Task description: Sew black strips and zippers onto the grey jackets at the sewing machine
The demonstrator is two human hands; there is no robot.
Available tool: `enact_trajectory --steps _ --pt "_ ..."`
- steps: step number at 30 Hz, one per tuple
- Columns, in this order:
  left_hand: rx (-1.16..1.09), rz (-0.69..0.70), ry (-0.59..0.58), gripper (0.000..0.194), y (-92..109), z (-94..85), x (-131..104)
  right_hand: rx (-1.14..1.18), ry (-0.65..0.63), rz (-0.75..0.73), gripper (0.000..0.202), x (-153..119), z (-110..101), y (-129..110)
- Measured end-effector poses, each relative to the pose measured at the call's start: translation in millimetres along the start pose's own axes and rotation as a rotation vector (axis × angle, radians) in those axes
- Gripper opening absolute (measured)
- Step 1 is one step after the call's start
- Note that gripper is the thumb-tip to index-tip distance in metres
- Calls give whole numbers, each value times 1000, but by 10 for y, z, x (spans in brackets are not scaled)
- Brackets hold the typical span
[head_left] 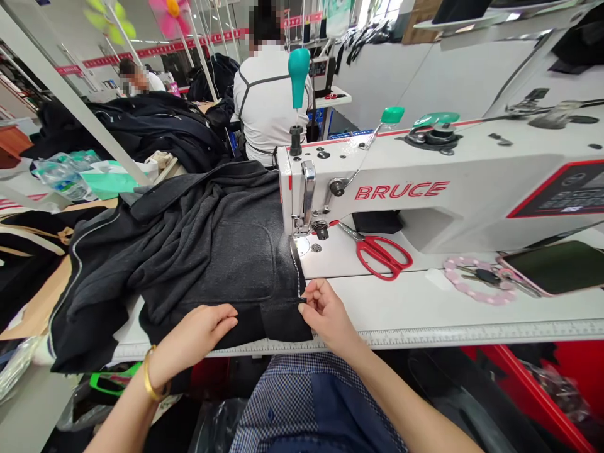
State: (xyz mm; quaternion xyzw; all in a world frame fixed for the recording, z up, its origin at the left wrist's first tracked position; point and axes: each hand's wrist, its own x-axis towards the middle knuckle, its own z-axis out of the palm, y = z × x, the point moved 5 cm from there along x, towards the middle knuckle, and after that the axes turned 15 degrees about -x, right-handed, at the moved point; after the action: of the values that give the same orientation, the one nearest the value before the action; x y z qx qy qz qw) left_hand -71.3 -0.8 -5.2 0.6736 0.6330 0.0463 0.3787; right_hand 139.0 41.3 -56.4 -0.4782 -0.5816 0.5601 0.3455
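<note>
A dark grey jacket [240, 258] with a black hem band lies across the sewing machine table, its zipper edge [298, 272] running up to the needle area of the white sewing machine [401, 170]. My right hand [328, 314] pinches the jacket's front edge at the bottom of the zipper. Resting on the hem to the left, my left hand [207, 324] has its fingers curled together with the thumb against them; whether cloth is between them is hidden. Part of the jacket passes beside the presser foot, under the machine head.
Red-handled scissors [384, 257] lie on the machine bed. Further right are a pink beaded ring with keys [481, 277] and a phone [557, 267]. A ruler strip [425, 335] follows the table's front edge. Dark garments [141, 126] are heaped behind; two people sit beyond.
</note>
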Motion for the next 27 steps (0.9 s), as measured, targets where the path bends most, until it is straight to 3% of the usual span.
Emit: enact_trajectory --steps 2,4,6,8,11,18,23,27 --pt "233 51 208 23 153 73 6 -6 19 -14 20 -3 1 17" --pt "344 188 451 30 365 193 -17 -7 38 -27 19 -6 -1 28" --pt "314 377 633 35 565 334 -55 -15 49 -48 19 -14 -6 24" --pt "235 516 704 34 696 442 -65 -31 43 -89 19 -35 -14 -4" --pt "161 570 635 38 776 506 4 -68 5 -157 19 -89 -35 -69" --pt "-132 556 444 17 752 443 114 -189 -41 -230 25 -188 -89 -205" --pt "-216 586 419 15 782 426 66 -262 -26 -327 28 -245 -97 -311" --pt "-139 723 507 21 808 443 -80 -320 20 -458 34 -399 -119 -345"
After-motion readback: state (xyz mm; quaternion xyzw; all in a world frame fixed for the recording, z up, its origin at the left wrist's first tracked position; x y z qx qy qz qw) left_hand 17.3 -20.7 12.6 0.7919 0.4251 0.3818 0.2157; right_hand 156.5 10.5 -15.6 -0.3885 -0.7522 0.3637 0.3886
